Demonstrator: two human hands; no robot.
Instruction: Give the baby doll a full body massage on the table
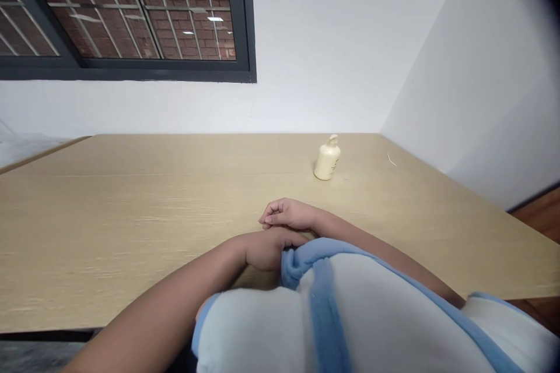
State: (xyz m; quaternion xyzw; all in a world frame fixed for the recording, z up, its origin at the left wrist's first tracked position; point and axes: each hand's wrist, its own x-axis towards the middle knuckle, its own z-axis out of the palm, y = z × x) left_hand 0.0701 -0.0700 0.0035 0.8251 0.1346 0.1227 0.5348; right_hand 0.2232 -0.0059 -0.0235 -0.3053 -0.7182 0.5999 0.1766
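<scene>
Both of my forearms rest at the near edge of a light wood-grain table (144,210). My right hand (291,214) lies on the tabletop with its fingers loosely curled in and nothing seen in them. Just in front of it, closer to my body, is my left hand (266,247), with the visible finger stretched to the right. Its other fingers are partly hidden by the blue trim (301,256) of my white shirt. Beyond my hands, a cream pump bottle (328,158) stands upright, apart from both.
A white wall (315,70) runs behind the table, with a dark-framed barred window (249,41) at the upper left. Another wall closes the right side. A thin pale strip (391,160) lies at the far right of the table. Whitish plastic sheeting (26,145) is at the left.
</scene>
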